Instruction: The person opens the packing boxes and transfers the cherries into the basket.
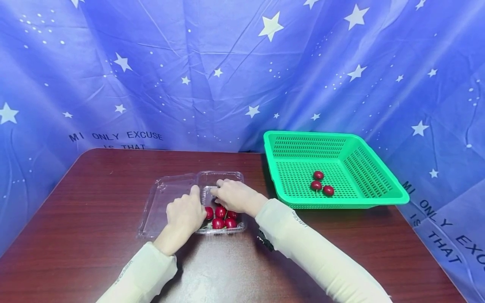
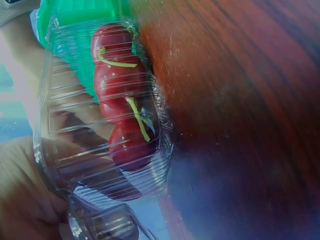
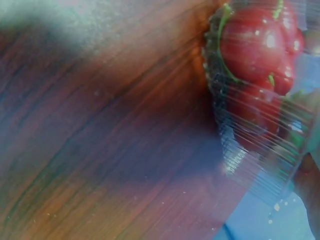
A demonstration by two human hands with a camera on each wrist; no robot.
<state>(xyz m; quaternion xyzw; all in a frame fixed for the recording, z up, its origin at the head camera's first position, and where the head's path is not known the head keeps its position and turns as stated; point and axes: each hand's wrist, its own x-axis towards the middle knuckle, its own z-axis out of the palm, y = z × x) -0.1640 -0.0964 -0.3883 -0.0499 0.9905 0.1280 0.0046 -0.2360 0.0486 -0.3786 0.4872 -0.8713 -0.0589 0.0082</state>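
The left hand (image 1: 185, 214) lies at the clear box's (image 1: 219, 172) hinged side, the right hand (image 1: 236, 196) over its cherries (image 1: 218, 223); whether either pinches, I cannot tell. Only the head view shows three more in the basket (image 1: 382, 172); the wrist views show stems (image 2: 132, 112) closely.

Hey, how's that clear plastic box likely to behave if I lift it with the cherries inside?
The clear plastic box would probably flex when squeezed, since its ribbed walls look thin and see-through. Its lid, open to one side, may swing or drag. The cherries look round and glossy, so they'd likely roll if it tilted.
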